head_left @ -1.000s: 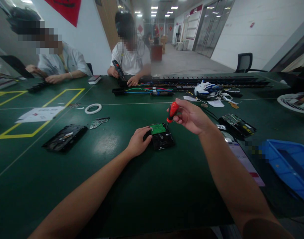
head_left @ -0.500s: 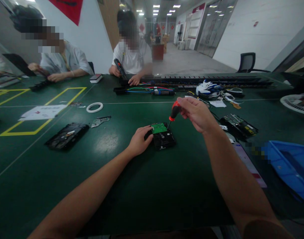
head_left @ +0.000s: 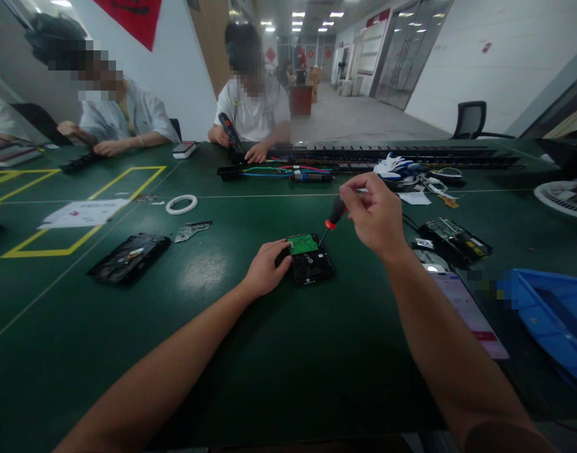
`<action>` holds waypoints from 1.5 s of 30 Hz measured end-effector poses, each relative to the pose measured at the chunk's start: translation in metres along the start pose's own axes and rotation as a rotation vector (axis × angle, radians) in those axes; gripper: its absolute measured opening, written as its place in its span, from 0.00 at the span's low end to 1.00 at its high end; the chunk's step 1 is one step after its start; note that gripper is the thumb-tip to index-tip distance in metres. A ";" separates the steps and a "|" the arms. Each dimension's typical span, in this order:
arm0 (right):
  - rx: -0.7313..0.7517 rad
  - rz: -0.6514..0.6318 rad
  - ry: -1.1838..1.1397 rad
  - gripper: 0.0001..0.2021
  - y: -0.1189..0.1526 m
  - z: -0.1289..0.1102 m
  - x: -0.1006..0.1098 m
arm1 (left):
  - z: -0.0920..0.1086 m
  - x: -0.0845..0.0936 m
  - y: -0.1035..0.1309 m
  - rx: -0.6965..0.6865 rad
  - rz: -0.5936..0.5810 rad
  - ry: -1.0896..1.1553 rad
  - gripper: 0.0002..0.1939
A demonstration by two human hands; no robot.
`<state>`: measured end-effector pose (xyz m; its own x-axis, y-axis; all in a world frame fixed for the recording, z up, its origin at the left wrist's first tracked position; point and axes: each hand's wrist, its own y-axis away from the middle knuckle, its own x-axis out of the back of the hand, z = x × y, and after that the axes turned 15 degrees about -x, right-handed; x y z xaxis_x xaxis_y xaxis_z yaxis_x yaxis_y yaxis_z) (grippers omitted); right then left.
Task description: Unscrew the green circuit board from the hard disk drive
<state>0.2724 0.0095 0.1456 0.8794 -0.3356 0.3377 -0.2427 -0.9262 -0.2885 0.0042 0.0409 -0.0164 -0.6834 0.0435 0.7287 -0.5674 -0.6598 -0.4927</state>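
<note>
Centrally, drive against half-open left hand; right hand, pinching screwdriver, above and right of drive.

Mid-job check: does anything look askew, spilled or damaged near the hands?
No spill or clear damage shows. The screwdriver in the right hand leans rather than standing upright, its tip near the green board. Off to the left, a loose circuit board lies outside any casing.

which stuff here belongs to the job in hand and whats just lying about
In use:
screwdriver, in the right hand
black drive with green board, touched by the left hand

Apparently just lying about:
white ring
paper sheet
phone
blue bin
gloves
</note>
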 end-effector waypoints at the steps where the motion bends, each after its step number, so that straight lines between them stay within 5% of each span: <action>1: 0.016 0.006 0.016 0.14 0.000 0.000 0.001 | 0.000 0.000 0.000 0.001 0.001 0.001 0.22; 12: 0.275 0.134 0.373 0.10 -0.006 0.003 0.010 | 0.002 0.001 -0.001 0.003 0.011 0.001 0.21; 22: 0.217 0.106 0.211 0.10 -0.006 0.004 0.004 | 0.003 0.002 -0.001 0.017 -0.002 -0.005 0.22; 34: 0.373 0.070 0.410 0.20 -0.003 0.001 0.003 | 0.004 0.002 -0.001 0.016 0.009 -0.005 0.21; 41: 0.229 0.081 0.264 0.20 -0.010 0.014 0.001 | 0.003 0.001 -0.001 0.004 0.013 -0.007 0.21; 45: 0.272 0.085 0.295 0.16 -0.008 0.010 0.001 | 0.001 0.001 -0.001 0.006 0.004 -0.003 0.22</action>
<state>0.2793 0.0187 0.1392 0.6958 -0.4809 0.5336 -0.1575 -0.8269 -0.5398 0.0049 0.0407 -0.0148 -0.6842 0.0383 0.7283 -0.5618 -0.6644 -0.4929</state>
